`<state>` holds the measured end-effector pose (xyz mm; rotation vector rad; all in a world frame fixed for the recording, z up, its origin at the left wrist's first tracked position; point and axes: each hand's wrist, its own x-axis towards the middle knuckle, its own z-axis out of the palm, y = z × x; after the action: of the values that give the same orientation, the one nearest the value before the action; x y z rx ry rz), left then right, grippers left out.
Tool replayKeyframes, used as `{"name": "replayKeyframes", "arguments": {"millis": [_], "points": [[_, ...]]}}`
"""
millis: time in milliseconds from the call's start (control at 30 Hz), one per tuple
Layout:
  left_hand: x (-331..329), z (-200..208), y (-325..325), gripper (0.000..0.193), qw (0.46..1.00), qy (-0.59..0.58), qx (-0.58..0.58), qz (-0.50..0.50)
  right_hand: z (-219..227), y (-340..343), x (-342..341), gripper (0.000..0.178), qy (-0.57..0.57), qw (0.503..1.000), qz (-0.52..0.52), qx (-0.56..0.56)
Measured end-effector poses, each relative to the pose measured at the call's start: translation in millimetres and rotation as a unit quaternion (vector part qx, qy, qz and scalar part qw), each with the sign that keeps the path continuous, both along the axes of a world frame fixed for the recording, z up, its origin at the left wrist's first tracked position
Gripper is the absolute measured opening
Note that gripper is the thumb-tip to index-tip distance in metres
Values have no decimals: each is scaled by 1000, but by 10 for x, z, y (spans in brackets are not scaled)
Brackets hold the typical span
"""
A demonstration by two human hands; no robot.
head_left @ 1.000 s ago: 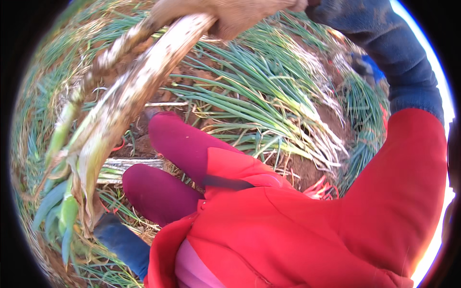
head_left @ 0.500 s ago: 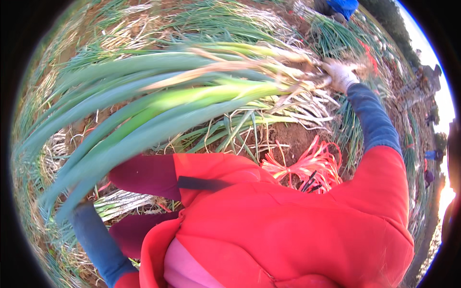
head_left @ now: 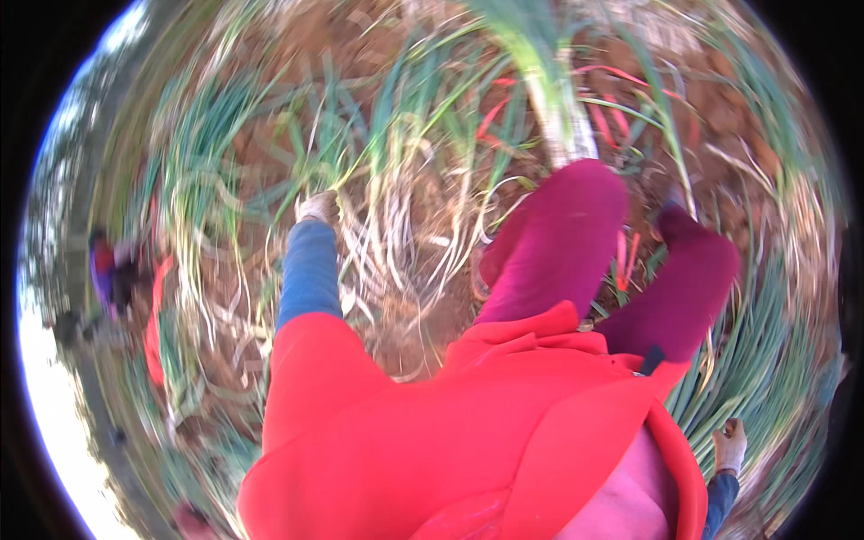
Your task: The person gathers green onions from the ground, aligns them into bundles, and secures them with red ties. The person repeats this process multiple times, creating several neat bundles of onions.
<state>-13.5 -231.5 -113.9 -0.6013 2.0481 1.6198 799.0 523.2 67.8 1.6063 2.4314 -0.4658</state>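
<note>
My left hand, in a pale glove, is closed at the base of some green onions; their leaves fan out beyond it, and the fingers are partly blurred. Loose pale onion stalks lie right beside it on the soil. Far to the lower right, my right hand, also gloved, is over long green onion leaves. Its fingers are loosely curled with a gap at the thumb, and nothing shows in them. A thick bunch of green onions lies beyond my knee, its lower end hidden by the knee.
Red plastic ties lie on the brown soil around the thick bunch. More onions lie along the left, near a red strip. A person is far off at the left edge. My bent knees rise in the middle.
The view has swung round. My right hand has let go of the big onion bunch it gripped by the roots and is now low at the right. My left hand has moved out to other onions.
</note>
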Motion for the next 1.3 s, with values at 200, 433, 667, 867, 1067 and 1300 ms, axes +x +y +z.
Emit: {"name": "replayKeyframes", "arguments": {"millis": [200,433,667,867,1067,1300], "points": [[1891,-661,-712,19,968,-113,-159,160,831,532,-2612,32,40,974,222,26],[1991,-863,105,40,911,-60,-406,-34,1443,-137,-4714,38,42,915,395,69],[1671,-411,440,38,841,-149,-495,-158,1289,-1342,-5535,36,48,826,561,10],[1781,323,284,38,891,104,-441,-38,1258,-1953,-6032,33,115,817,563,-46],[2128,1315,872,30,921,183,-343,12,428,-3577,-6673,33,187,739,386,-520],[2560,1561,1431,43,935,154,-282,-149,-864,-4875,-6512,48,52,720,210,-659]]}}
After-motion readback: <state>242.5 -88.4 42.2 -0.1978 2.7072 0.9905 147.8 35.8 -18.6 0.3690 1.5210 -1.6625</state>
